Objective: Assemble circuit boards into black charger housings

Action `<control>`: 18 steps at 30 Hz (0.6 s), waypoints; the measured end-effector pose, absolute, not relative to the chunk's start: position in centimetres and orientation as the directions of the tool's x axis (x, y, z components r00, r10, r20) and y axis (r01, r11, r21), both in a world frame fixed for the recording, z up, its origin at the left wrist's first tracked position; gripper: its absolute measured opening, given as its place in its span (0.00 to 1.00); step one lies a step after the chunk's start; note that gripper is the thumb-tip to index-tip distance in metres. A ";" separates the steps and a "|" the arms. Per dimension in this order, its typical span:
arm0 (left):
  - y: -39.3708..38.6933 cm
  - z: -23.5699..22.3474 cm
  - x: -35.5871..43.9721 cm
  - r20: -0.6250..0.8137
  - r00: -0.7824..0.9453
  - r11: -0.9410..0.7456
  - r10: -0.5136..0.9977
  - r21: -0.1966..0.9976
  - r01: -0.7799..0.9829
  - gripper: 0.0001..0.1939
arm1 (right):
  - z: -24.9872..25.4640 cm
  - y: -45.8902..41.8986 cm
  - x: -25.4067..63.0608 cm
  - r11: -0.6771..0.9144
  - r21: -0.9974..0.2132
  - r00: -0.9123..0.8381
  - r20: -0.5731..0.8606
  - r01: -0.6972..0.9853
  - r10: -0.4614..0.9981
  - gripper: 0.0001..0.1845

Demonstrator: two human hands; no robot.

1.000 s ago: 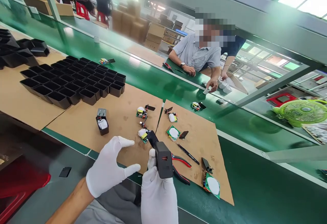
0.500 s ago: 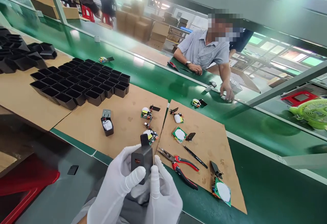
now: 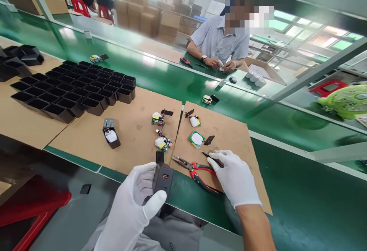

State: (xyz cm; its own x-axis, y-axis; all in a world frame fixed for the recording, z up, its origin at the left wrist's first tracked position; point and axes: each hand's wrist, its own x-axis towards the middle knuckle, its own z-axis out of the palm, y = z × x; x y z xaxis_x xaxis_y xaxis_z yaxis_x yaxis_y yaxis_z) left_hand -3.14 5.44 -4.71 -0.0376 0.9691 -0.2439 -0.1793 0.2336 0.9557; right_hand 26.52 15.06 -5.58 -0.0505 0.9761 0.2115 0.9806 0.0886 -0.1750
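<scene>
In the head view my left hand point(image 3: 140, 201), in a white glove, holds a black plastic charger case point(image 3: 164, 180) upright, with a slot in its face and a black flap at its top. My gloved right hand point(image 3: 233, 172) closes its fingers on black tweezers point(image 3: 204, 153) lying on the cardboard, tips pointing left. Just left of that hand lie pliers point(image 3: 191, 167) with red and black handles, jaws slightly apart. Beyond them sit a green circuit board point(image 3: 197, 139) with a white pad and another circuit board point(image 3: 163, 144) with parts on it.
Many black cases point(image 3: 77, 86) stand in rows at left. One case point(image 3: 111, 136) holding a board stands alone. More boards point(image 3: 194, 120) lie on the cardboard point(image 3: 137, 128), and one point(image 3: 208, 99) on the green belt. A co-worker point(image 3: 222, 39) sits across; a green fan point(image 3: 346, 100) is at right.
My right hand has let go of the case and moved right onto the tweezers. The left hand keeps the case, now turned slightly. The co-worker's hands have come together. The view has shifted.
</scene>
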 end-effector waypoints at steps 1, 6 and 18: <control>5.3 -4.5 -3.0 -0.249 -0.036 0.240 0.968 0.955 -0.176 0.28 | -5.6 15.3 26.4 0.084 -0.187 -0.046 0.197 0.979 0.979 0.11; 5.1 -4.3 -3.0 -0.244 -0.050 0.230 0.968 0.954 -0.191 0.30 | -3.2 12.9 24.8 0.082 -0.294 -0.009 0.242 0.952 0.970 0.16; 4.3 -5.3 -2.3 -0.151 -0.175 0.132 0.973 0.984 -0.117 0.33 | 2.5 6.0 17.2 0.453 -0.306 -0.324 0.390 0.837 0.862 0.12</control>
